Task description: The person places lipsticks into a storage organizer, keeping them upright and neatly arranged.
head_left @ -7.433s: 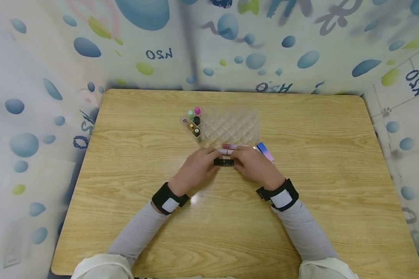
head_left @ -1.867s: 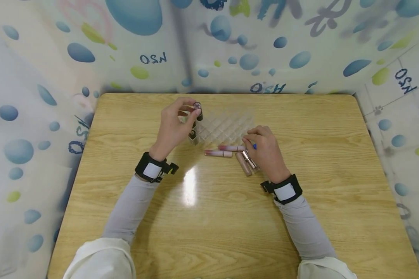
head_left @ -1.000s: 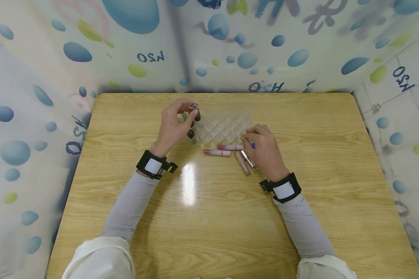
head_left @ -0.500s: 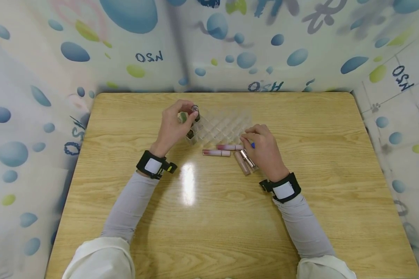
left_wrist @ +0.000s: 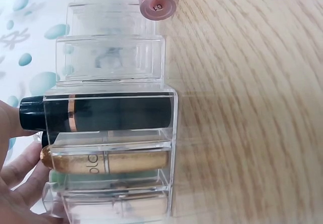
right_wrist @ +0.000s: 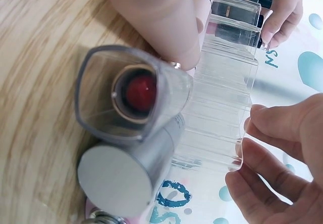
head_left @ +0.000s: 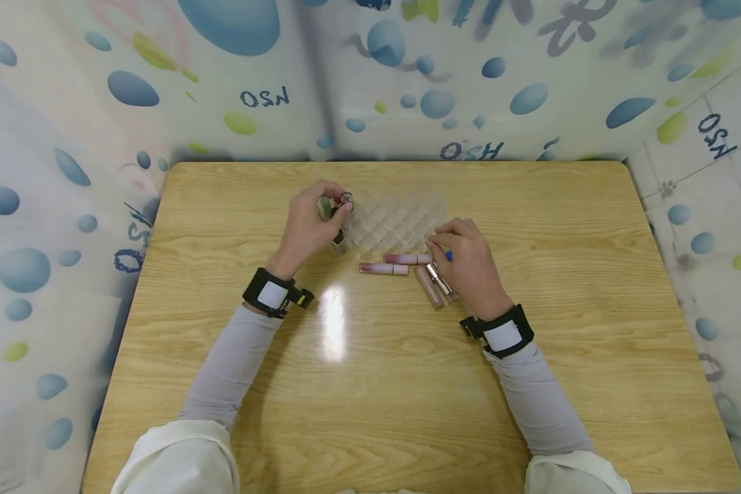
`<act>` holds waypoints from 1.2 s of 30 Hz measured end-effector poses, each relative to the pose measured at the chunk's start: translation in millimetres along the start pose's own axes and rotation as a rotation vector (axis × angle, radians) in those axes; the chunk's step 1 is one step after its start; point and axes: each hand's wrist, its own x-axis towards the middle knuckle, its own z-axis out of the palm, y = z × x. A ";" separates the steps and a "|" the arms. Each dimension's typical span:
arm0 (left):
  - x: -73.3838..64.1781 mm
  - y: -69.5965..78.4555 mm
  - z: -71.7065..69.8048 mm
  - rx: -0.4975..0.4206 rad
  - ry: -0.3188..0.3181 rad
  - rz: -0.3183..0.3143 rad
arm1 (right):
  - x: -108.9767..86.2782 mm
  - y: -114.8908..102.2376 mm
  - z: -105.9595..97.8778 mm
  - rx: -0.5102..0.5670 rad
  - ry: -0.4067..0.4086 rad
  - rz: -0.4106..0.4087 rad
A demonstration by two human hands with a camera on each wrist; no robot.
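My left hand (head_left: 305, 223) pinches a dark lipstick tube (head_left: 346, 198) with a shiny end between thumb and fingers, at the back left of the clear lipstick organizer (head_left: 401, 223). In the right wrist view, the tube stands low in a compartment. My right hand (head_left: 469, 267) holds the organizer's right end, with thumb and fingertips at its rim in the right wrist view. Through the clear wall in the left wrist view show a black tube (left_wrist: 121, 113) with a copper band and a gold lipstick (left_wrist: 133, 162). A green cap (head_left: 324, 208) shows beside my left fingers.
Two pink lip gloss tubes (head_left: 383, 269) lie before the organizer. Near my right hand lie a beige tube (head_left: 429, 288), a clear-capped red lipstick (right_wrist: 139, 90) and a silver-ended tube (right_wrist: 113, 178). A patterned curtain (head_left: 377, 82) hangs behind the wooden table (head_left: 377, 384).
Both hands were together at a black tube in front of the organizer. Since then my right hand moved to its right end, and my left hand carried the lipstick to the back left and lowered it.
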 end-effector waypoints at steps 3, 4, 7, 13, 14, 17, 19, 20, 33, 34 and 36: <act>-0.6 -0.7 0.9 0.012 -0.005 -0.010 | 0.1 0.8 0.7 0.001 0.007 -0.005; -0.9 -1.4 1.3 0.013 -0.005 -0.008 | 0.1 1.1 1.0 0.001 0.009 -0.005; -1.2 -3.2 2.2 0.015 -0.006 0.008 | -0.2 1.4 1.3 0.000 0.011 -0.007; -1.4 -1.7 1.3 0.011 0.003 0.021 | 0.7 0.4 1.1 -0.002 0.008 0.001; -1.4 -0.9 0.7 0.012 0.006 0.019 | 0.9 0.2 1.0 -0.001 0.009 0.002; -1.7 1.3 -0.8 0.022 0.015 0.028 | 1.3 0.4 1.3 0.003 0.013 -0.001; -2.1 3.3 -1.4 0.033 0.022 0.051 | 1.3 0.6 1.3 0.002 0.016 -0.004; -2.4 4.2 -1.6 0.038 0.026 0.064 | 1.2 0.6 1.2 0.001 0.017 -0.005; -20.1 37.3 0.8 0.072 0.035 0.244 | 0.8 -0.9 -0.6 -0.001 0.015 -0.018; -23.1 40.0 2.1 0.081 0.037 0.258 | 0.6 -1.0 -0.8 -0.003 0.009 -0.019; -29.7 44.7 4.7 0.102 0.032 0.280 | 0.0 -1.0 -0.9 -0.007 -0.004 -0.020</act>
